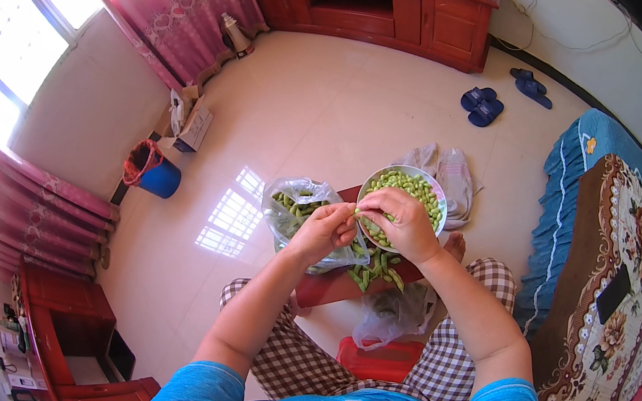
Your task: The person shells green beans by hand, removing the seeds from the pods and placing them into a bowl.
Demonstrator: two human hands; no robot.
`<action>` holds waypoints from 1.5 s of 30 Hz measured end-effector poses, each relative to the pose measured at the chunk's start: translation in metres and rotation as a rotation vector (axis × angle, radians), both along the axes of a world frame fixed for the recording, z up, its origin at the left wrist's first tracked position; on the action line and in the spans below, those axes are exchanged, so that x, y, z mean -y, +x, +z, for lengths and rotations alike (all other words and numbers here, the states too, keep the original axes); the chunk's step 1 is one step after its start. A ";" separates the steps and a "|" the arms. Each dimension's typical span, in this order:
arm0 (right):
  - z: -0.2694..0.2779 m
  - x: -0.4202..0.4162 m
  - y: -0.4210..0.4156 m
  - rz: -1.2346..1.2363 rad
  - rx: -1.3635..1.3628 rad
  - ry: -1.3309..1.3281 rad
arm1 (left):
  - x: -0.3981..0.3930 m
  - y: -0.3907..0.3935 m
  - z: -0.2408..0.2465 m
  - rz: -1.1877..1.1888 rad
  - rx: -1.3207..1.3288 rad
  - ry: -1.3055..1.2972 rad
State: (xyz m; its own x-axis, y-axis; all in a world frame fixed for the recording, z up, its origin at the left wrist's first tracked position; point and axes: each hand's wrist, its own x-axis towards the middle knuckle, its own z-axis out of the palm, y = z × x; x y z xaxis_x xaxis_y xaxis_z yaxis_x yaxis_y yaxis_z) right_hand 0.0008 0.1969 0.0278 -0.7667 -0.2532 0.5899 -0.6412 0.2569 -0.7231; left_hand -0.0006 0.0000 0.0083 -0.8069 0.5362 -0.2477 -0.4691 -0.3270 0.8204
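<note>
My left hand [324,233] and my right hand [403,219] meet at the fingertips over a low red table [327,287]. Pinched between them is a small green bean pod [357,210], mostly hidden by the fingers. Under my right hand stands a round bowl [444,207] holding many shelled green beans [403,182]. To the left, partly behind my left hand, a clear plastic bag [281,222] lies open with unshelled pods [296,204] inside. More green pods [380,270] lie loose on the table, just below the bowl.
A grey cloth [455,185] lies beyond the bowl. Between my knees are another plastic bag [393,318] and a red plastic stool [378,359]. A blue bin [161,177] stands left, slippers [483,106] lie farther off, and a covered bed [572,359] is at the right.
</note>
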 end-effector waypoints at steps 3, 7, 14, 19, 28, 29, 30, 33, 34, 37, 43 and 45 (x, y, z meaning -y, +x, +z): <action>-0.001 0.001 0.000 0.011 0.021 -0.030 | 0.002 0.000 0.000 -0.031 0.069 0.054; 0.002 -0.001 0.000 -0.041 0.311 -0.157 | 0.004 0.001 0.010 -0.132 -0.179 -0.349; -0.005 -0.023 -0.008 -0.237 0.339 0.082 | 0.000 0.013 0.026 -0.229 -0.603 -0.844; -0.003 -0.023 -0.008 -0.204 0.330 0.091 | 0.011 0.006 0.022 -0.104 -0.717 -0.955; -0.017 -0.005 0.005 0.360 0.624 0.288 | 0.029 0.002 0.024 -0.260 -0.745 -1.041; -0.023 -0.002 0.007 0.375 0.649 0.315 | 0.032 0.002 0.025 -0.361 -0.650 -1.039; -0.027 0.002 0.010 0.394 0.674 0.341 | 0.037 0.003 0.023 -0.495 -0.576 -1.067; -0.036 0.006 0.014 0.334 0.654 0.540 | 0.049 0.001 0.011 -0.896 -0.338 -1.122; -0.045 0.007 0.016 0.270 0.585 0.620 | 0.046 0.004 0.013 -0.940 -0.261 -1.166; -0.048 0.014 0.018 0.186 0.520 0.708 | 0.056 0.011 -0.016 -0.949 -0.307 -1.131; -0.062 0.013 0.015 0.205 0.429 0.575 | 0.043 0.010 0.007 -0.725 -0.537 -1.070; -0.065 0.014 0.014 0.216 0.413 0.576 | 0.041 0.007 0.011 -0.467 -0.632 -1.071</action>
